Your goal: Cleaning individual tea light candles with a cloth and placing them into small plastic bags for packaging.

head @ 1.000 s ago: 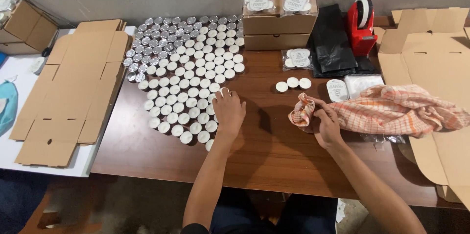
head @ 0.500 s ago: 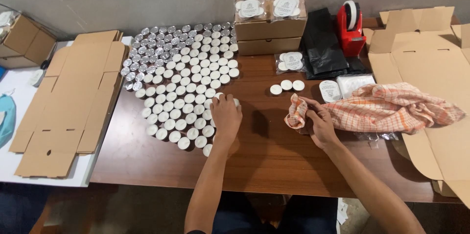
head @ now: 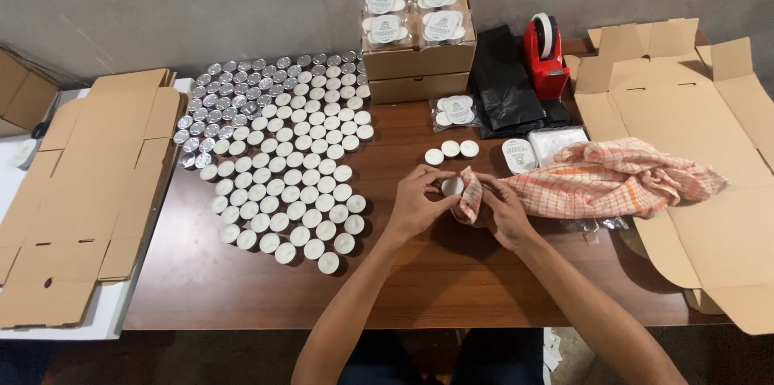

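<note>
My left hand point(head: 415, 206) grips a tealight point(head: 451, 186), my right hand point(head: 500, 209) grips the checked cloth point(head: 613, 179) against it, mid-table point(head: 451, 288), near front edge.

left hand point(head: 415, 203) and right hand point(head: 500, 212) together, fingers curled

On the bench point(head: 242, 288) there are two hands: the left hand point(head: 415, 206) and the right hand point(head: 501, 212). One small white candle point(head: 451, 186) is between them. Three single candles point(head: 451, 151) lie in a row just behind. The big group of candles point(head: 278, 155) at the left is too many to count exactly. There is one checked cloth point(head: 613, 179), one red tape dispenser point(head: 545, 54), two stacked brown boxes point(head: 418, 70), four candle packets point(head: 413, 14) on top of them, and one more packet point(head: 455, 109) below.
</note>
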